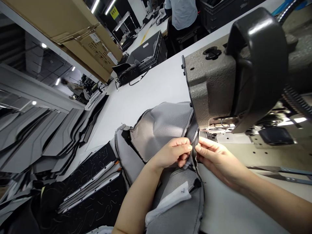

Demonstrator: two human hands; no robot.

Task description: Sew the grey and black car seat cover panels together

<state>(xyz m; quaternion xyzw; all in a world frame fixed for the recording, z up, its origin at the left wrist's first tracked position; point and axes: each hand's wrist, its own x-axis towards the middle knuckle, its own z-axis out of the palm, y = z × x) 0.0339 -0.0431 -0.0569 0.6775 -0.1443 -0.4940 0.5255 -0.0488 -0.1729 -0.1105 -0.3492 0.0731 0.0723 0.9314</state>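
Note:
A grey mesh fabric cover with a bound edge lies on the white table, running under the head of a sewing machine. My left hand pinches the fabric's seam edge between thumb and fingers. My right hand pinches the same edge from the other side, just in front of the presser foot. A white label is sewn on the lower part of the cover.
Stacks of grey cut panels and black stitched pieces fill the left. Scissors lie on the table at right. Cardboard boxes sit on a shelf above. A person in a light shirt sits far back.

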